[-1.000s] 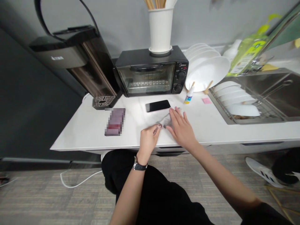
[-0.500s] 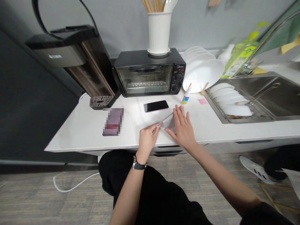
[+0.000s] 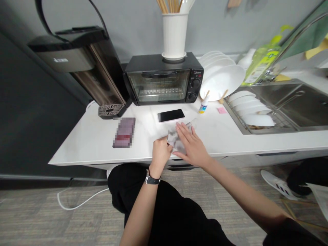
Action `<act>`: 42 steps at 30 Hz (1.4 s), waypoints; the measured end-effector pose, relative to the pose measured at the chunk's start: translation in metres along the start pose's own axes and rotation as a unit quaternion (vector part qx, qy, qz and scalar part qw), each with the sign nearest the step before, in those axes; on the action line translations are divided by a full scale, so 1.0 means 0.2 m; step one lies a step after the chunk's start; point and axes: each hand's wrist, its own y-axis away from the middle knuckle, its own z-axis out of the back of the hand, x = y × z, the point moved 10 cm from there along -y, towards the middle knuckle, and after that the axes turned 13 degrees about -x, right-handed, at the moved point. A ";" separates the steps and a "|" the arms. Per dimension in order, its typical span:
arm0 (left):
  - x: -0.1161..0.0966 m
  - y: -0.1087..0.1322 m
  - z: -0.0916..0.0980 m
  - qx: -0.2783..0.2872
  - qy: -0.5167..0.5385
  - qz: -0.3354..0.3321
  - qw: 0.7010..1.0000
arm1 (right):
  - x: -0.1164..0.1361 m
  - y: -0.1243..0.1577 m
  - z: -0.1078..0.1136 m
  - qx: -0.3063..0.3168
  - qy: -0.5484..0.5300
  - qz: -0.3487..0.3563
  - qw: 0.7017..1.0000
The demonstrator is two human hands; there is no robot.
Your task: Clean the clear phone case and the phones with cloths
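Note:
My left hand (image 3: 161,149) is closed at the front part of the counter, its fingertips against a thin grey cloth (image 3: 173,136). It grips what looks like a pair of glasses, now mostly hidden by the fingers and the cloth. My right hand (image 3: 191,145) lies over the cloth with its fingers stretched out flat, the thumb apart toward the counter edge. Behind the hands lies a smartphone (image 3: 171,115), dark screen up. A small white spray bottle (image 3: 204,104) with a blue and yellow label stands upright at the back right.
A pink sticky note (image 3: 222,110) lies beside the sink (image 3: 294,102), which holds stacked dishes (image 3: 252,109). Along the wall stand a toaster oven (image 3: 159,85), a drinks machine (image 3: 94,71) and white plates (image 3: 222,80). A blurred-out purple item (image 3: 124,132) lies left. A person's shoe (image 3: 278,184) shows at right.
My right hand has slid left toward my left hand. The cloth, flat under it before, is now bunched up against my left fingertips, covering the clear item there.

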 end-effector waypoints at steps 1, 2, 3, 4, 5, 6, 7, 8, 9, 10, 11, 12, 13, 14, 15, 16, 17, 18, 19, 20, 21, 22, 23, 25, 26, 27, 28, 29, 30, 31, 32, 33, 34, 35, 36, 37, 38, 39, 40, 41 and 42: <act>0.01 0.00 -0.01 0.006 -0.014 0.003 1.000 | 0.05 0.01 -0.02 0.012 -0.013 0.020 1.000; 0.01 0.00 -0.01 0.009 -0.020 0.005 1.000 | 0.08 0.02 -0.02 0.017 -0.020 0.031 0.999; 0.02 0.00 -0.01 0.010 -0.023 0.005 1.000 | 0.07 0.02 -0.02 0.016 -0.020 0.029 0.999; 0.01 0.00 -0.01 0.008 -0.019 0.005 1.000 | 0.02 0.01 -0.01 0.008 -0.012 0.015 1.000; 0.01 0.00 0.00 0.003 -0.008 0.002 1.000 | -0.04 0.00 0.01 -0.006 0.000 -0.007 1.000; -0.01 0.00 0.00 -0.004 0.011 -0.002 1.000 | -0.12 0.00 0.03 -0.023 0.016 -0.032 0.999; -0.02 0.00 0.01 -0.012 0.034 -0.006 0.999 | -0.19 -0.01 0.06 -0.041 0.030 -0.057 0.997; -0.03 0.00 0.02 -0.020 0.056 -0.010 0.998 | -0.25 -0.01 0.08 -0.055 0.038 -0.076 0.995; -0.03 0.00 0.02 -0.026 0.070 -0.011 0.997 | -0.26 -0.01 0.08 -0.062 0.039 -0.085 0.994; -0.03 0.01 0.02 -0.028 0.073 -0.009 0.997 | -0.24 -0.01 0.08 -0.060 0.032 -0.081 0.994; -0.01 0.00 0.01 -0.024 0.064 -0.003 0.998 | -0.18 -0.01 0.06 -0.051 0.016 -0.066 0.996; 0.00 0.00 0.00 -0.017 0.052 0.003 0.998 | -0.09 0.00 0.03 -0.035 -0.005 -0.042 0.999; 0.02 0.00 -0.01 -0.010 0.042 0.008 0.999 | 0.01 0.01 0.01 -0.015 -0.026 -0.012 0.999; 0.03 0.00 -0.02 -0.004 0.036 0.012 0.999 | 0.09 0.01 -0.02 0.000 -0.042 0.017 0.999; 0.04 0.00 -0.03 0.001 0.035 0.013 0.999 | 0.16 0.02 -0.03 0.012 -0.052 0.040 0.998; 0.04 0.00 -0.03 0.003 0.036 0.013 0.999 | 0.18 0.02 -0.03 0.018 -0.053 0.050 0.997; 0.04 0.00 -0.03 0.003 0.036 0.012 0.999 | 0.16 0.01 -0.03 0.015 -0.049 0.046 0.998; 0.04 0.00 -0.03 0.003 0.035 0.011 0.999 | 0.09 -0.01 -0.01 0.004 -0.040 0.027 0.999; 0.03 0.00 -0.02 0.000 0.036 0.009 0.999 | 0.00 -0.02 0.01 -0.012 -0.028 -0.002 1.000; 0.02 0.00 -0.01 -0.006 0.039 0.006 0.999 | -0.10 -0.04 0.04 -0.032 -0.015 -0.036 0.999; 0.00 0.00 0.00 -0.013 0.046 0.001 0.999 | -0.20 -0.04 0.06 -0.051 0.000 -0.070 0.996; -0.01 0.00 0.01 -0.021 0.055 -0.004 0.998 | -0.27 -0.05 0.08 -0.068 0.014 -0.098 0.993; -0.02 0.00 0.02 -0.027 0.065 -0.009 0.997 | -0.30 -0.05 0.08 -0.078 0.026 -0.114 0.990; -0.02 0.00 0.03 -0.034 0.073 -0.011 0.997 | -0.25 -0.04 0.06 -0.075 0.030 -0.112 0.990; -0.01 0.01 0.02 -0.030 0.070 -0.008 0.997 | -0.17 -0.04 0.03 -0.064 0.021 -0.096 0.993; 0.01 0.01 0.02 -0.024 0.065 -0.004 0.998 | -0.07 -0.03 0.00 -0.049 0.005 -0.071 0.996; 0.02 0.01 0.01 -0.016 0.061 0.000 0.998 | 0.02 -0.02 -0.03 -0.031 -0.015 -0.045 0.998; 0.03 0.01 0.00 -0.007 0.059 0.000 0.998 | 0.10 -0.01 -0.06 -0.014 -0.029 -0.020 0.999; 0.04 0.01 -0.01 0.000 0.057 0.000 0.998 | 0.14 -0.01 -0.07 -0.003 -0.035 -0.004 0.999; 0.04 0.01 -0.01 0.002 0.057 0.000 0.998 | 0.13 -0.01 -0.07 0.001 -0.031 -0.001 1.000; 0.03 0.01 0.00 -0.001 0.055 0.000 0.998 | 0.09 -0.01 -0.05 -0.006 -0.018 -0.012 1.000; 0.02 0.01 0.00 -0.006 0.055 -0.001 0.998 | 0.01 -0.02 -0.03 -0.020 0.001 -0.035 0.999; 0.01 0.01 0.01 -0.012 0.058 -0.004 0.998 | -0.08 -0.02 0.00 -0.038 0.022 -0.063 0.997; -0.01 0.01 0.02 -0.018 0.062 -0.009 0.998 | -0.16 -0.03 0.02 -0.057 0.040 -0.091 0.993; -0.03 0.01 0.02 -0.022 0.068 -0.016 0.997 | -0.22 -0.03 0.04 -0.071 0.054 -0.113 0.990; -0.04 0.01 0.02 -0.023 0.071 -0.024 0.997 | -0.24 -0.03 0.05 -0.079 0.061 -0.126 0.987; -0.05 0.01 0.02 -0.024 0.068 -0.030 0.997 | -0.23 -0.02 0.05 -0.082 0.062 -0.127 0.987; -0.05 0.01 0.02 -0.021 0.057 -0.032 0.998 | -0.18 -0.02 0.03 -0.077 0.055 -0.117 0.989; -0.03 0.01 0.01 -0.016 0.040 -0.031 0.999 | -0.11 -0.01 0.01 -0.066 0.041 -0.096 0.992; -0.02 0.01 0.00 -0.009 0.024 -0.028 0.999 | -0.03 -0.01 -0.02 -0.052 0.023 -0.070 0.996; 0.00 0.01 -0.01 -0.002 0.010 -0.025 1.000 | 0.05 0.00 -0.04 -0.035 0.007 -0.042 0.998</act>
